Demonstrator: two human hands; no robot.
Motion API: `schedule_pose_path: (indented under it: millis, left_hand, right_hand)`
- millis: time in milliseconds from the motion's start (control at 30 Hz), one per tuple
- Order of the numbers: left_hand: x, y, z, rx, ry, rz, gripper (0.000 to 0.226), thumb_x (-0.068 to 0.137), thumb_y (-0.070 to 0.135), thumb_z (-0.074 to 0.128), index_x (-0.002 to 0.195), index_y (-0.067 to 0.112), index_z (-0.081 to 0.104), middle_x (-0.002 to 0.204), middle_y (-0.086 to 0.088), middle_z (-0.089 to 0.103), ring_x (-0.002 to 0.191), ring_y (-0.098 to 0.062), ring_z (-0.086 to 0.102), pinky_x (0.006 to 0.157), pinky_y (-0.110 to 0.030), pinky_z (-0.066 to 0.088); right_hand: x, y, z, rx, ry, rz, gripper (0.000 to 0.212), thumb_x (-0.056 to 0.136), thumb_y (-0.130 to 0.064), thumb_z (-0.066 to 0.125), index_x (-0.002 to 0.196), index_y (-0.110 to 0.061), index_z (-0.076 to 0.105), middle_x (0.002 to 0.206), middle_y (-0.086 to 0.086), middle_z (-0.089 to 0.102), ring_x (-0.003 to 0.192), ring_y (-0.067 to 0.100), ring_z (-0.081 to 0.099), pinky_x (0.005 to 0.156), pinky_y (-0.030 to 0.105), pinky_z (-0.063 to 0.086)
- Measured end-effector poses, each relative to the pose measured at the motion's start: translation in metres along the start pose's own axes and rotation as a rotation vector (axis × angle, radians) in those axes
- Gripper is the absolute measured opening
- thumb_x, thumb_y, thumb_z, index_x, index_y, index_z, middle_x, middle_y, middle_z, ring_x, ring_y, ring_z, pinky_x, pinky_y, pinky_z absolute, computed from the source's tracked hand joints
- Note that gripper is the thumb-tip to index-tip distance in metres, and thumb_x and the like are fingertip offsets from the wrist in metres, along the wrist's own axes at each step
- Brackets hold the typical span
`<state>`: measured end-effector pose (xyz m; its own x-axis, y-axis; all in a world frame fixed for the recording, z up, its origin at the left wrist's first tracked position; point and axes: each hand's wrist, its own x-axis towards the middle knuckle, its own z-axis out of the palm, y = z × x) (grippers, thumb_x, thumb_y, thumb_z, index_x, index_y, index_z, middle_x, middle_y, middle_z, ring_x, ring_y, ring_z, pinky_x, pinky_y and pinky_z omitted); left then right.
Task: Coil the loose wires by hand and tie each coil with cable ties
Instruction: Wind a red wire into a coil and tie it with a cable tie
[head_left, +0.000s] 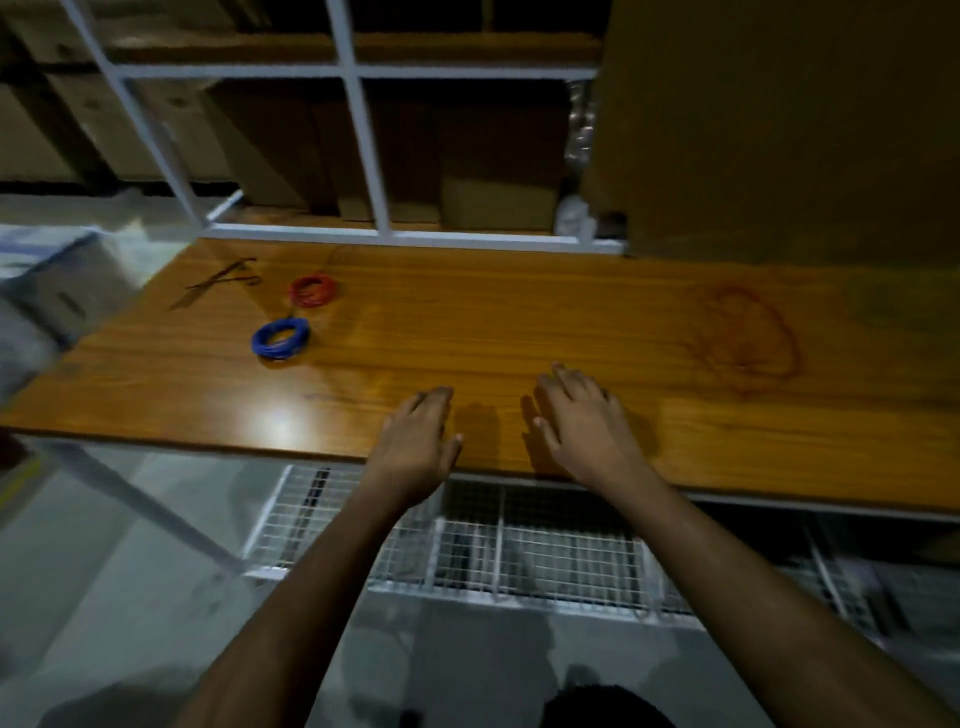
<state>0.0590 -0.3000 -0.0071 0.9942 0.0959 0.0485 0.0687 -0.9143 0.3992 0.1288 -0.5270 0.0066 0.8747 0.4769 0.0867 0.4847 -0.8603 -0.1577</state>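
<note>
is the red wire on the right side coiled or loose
Loose: the red wire sprawls in wide, uneven loops on the table.

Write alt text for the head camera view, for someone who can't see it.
Two bare hands, left hand and right hand, rest open and empty near the front edge of a wooden tabletop. A blue wire coil, red wire coil and black cable ties lie far left; a loose red wire sprawls right.

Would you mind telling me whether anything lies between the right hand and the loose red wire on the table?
Nothing visible does: only bare table separates the right hand from the loose red wire farther right.
</note>
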Motion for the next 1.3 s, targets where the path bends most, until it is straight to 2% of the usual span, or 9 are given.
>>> schedule_pose_path:
  millis: [233, 333, 467, 633, 767, 900, 1000, 1167, 1300]
  left_hand:
    - [0.012, 0.105, 0.046, 0.082, -0.112, 0.164, 0.067, 0.102, 0.036, 0.048, 0.158, 0.028, 0.012, 0.163, 0.001, 0.026, 0.149, -0.023, 0.017, 0.114, -0.046, 0.025]
    - [0.02, 0.145, 0.066, 0.093, -0.144, 0.163, 0.067, 0.103, 0.035, 0.047, 0.159, 0.03, 0.01, 0.163, 0.001, 0.027, 0.149, -0.023, 0.017, 0.115, -0.047, 0.024]
    - [0.026, 0.205, 0.087, 0.036, -0.171, 0.109, 0.067, 0.103, 0.034, 0.047, 0.159, 0.027, 0.011, 0.158, -0.007, 0.034, 0.146, -0.027, 0.023, 0.114, -0.045, 0.026]
    - [0.036, 0.241, 0.122, -0.123, -0.165, -0.018, 0.076, 0.098, 0.036, 0.055, 0.156, 0.044, 0.005, 0.148, -0.012, 0.04, 0.129, -0.034, 0.046, 0.108, -0.049, 0.041]
    - [0.037, 0.239, 0.132, -0.038, -0.092, 0.107, 0.088, 0.091, 0.023, 0.065, 0.154, 0.048, 0.008, 0.145, -0.005, 0.048, 0.122, -0.029, 0.042, 0.102, -0.048, 0.044]
    - [0.031, 0.208, 0.129, 0.289, 0.02, 0.172, 0.044, 0.084, 0.028, 0.07, 0.127, 0.027, 0.058, 0.149, -0.017, 0.044, 0.127, -0.039, 0.042, 0.091, -0.05, 0.05]
    - [0.026, 0.178, 0.118, 0.395, 0.09, 0.031, 0.025, 0.089, 0.039, 0.063, 0.111, 0.028, 0.063, 0.145, -0.013, 0.048, 0.125, -0.036, 0.045, 0.087, -0.045, 0.048]
    - [0.016, 0.123, 0.094, 0.466, 0.16, -0.096, 0.029, 0.086, 0.037, 0.059, 0.113, 0.026, 0.058, 0.117, -0.003, 0.063, 0.106, -0.029, 0.053, 0.077, -0.04, 0.045]
    - [0.012, 0.086, 0.08, 0.419, 0.156, -0.176, 0.038, 0.089, 0.031, 0.053, 0.126, 0.022, 0.054, 0.127, -0.002, 0.061, 0.114, -0.028, 0.051, 0.083, -0.042, 0.043]
  right_hand:
    - [-0.047, 0.113, -0.004, 0.062, 0.072, 0.181, 0.06, 0.096, -0.025, 0.057, 0.15, -0.017, 0.029, 0.143, 0.011, 0.044, 0.125, 0.028, 0.047, 0.09, 0.039, 0.049]
    - [-0.058, 0.162, -0.004, 0.166, 0.121, 0.282, 0.065, 0.098, -0.021, 0.056, 0.153, -0.011, 0.024, 0.139, 0.014, 0.044, 0.107, 0.029, 0.059, 0.069, 0.032, 0.045]
    - [-0.06, 0.226, -0.003, 0.193, 0.158, 0.397, 0.071, 0.096, -0.031, 0.061, 0.152, -0.011, 0.024, 0.136, 0.017, 0.037, 0.101, 0.029, 0.06, 0.066, 0.029, 0.043]
    - [-0.049, 0.249, 0.005, 0.117, 0.043, 0.081, 0.023, 0.096, -0.033, 0.055, 0.116, -0.022, 0.059, 0.119, 0.007, 0.043, 0.102, 0.027, 0.054, 0.076, 0.036, 0.05]
    - [-0.05, 0.234, 0.018, 0.053, -0.012, -0.285, 0.025, 0.091, -0.028, 0.06, 0.115, -0.021, 0.061, 0.11, 0.011, 0.051, 0.101, 0.03, 0.053, 0.071, 0.037, 0.047]
    - [-0.052, 0.21, 0.029, 0.078, 0.004, -0.537, 0.021, 0.089, -0.022, 0.046, 0.105, -0.021, 0.059, 0.105, 0.009, 0.053, 0.097, 0.029, 0.052, 0.067, 0.04, 0.047]
    - [-0.049, 0.195, 0.034, 0.043, 0.069, -0.539, 0.015, 0.089, -0.017, 0.047, 0.102, -0.021, 0.054, 0.098, 0.006, 0.049, 0.093, 0.027, 0.048, 0.069, 0.041, 0.045]
    - [-0.039, 0.158, 0.046, -0.075, 0.134, -0.4, 0.025, 0.084, -0.015, 0.07, 0.102, -0.021, 0.054, 0.096, 0.001, 0.053, 0.095, 0.025, 0.046, 0.072, 0.037, 0.047]
    - [-0.036, 0.127, 0.049, -0.075, 0.079, -0.371, 0.042, 0.082, -0.005, 0.065, 0.12, -0.02, 0.055, 0.115, 0.002, 0.056, 0.109, 0.027, 0.048, 0.085, 0.038, 0.047]
